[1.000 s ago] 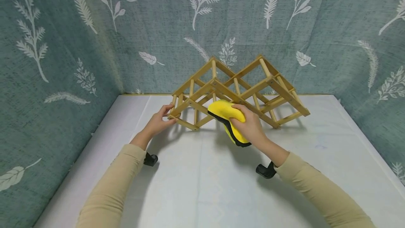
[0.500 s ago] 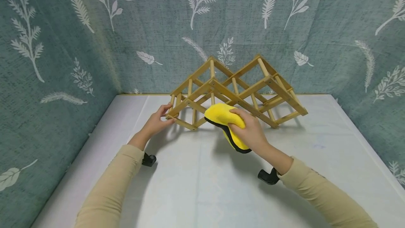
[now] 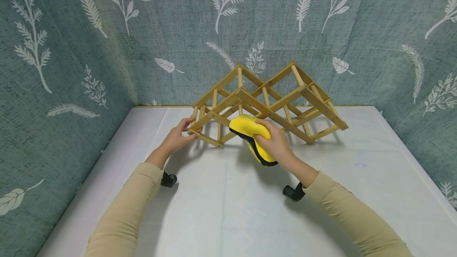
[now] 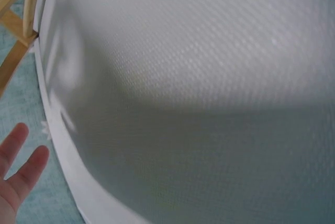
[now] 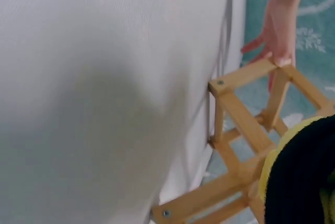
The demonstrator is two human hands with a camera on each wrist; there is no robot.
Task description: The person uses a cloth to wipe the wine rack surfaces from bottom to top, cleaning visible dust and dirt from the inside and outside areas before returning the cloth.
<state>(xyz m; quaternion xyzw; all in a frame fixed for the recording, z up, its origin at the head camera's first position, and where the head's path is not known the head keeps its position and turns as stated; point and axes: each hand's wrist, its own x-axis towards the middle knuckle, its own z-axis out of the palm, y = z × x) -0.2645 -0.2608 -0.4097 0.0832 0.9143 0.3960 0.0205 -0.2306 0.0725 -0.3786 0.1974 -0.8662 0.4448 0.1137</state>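
Note:
A folding wooden rack (image 3: 257, 100), made of slats and round dowels in a zigzag, stands at the back of the white table. My left hand (image 3: 177, 136) grips its left end between thumb and fingers; in the right wrist view that hand (image 5: 280, 33) is at the rack's corner, some fingers spread. My right hand (image 3: 277, 142) holds a folded yellow cloth (image 3: 246, 125) with a black edge against or just before the rack's front slats; whether they touch is unclear. The cloth (image 5: 298, 171) partly covers the rack in the right wrist view.
The white-covered table (image 3: 228, 209) extends toward me. A teal fabric wall (image 3: 185, 31) with white leaf prints rises close behind the rack, and another side stands at the left. Black wrist mounts (image 3: 294, 192) hang under both wrists.
The right hand and yellow cloth shifted slightly down and toward me, then back up and to the left along the rack's front. The left hand and rack stay in place.

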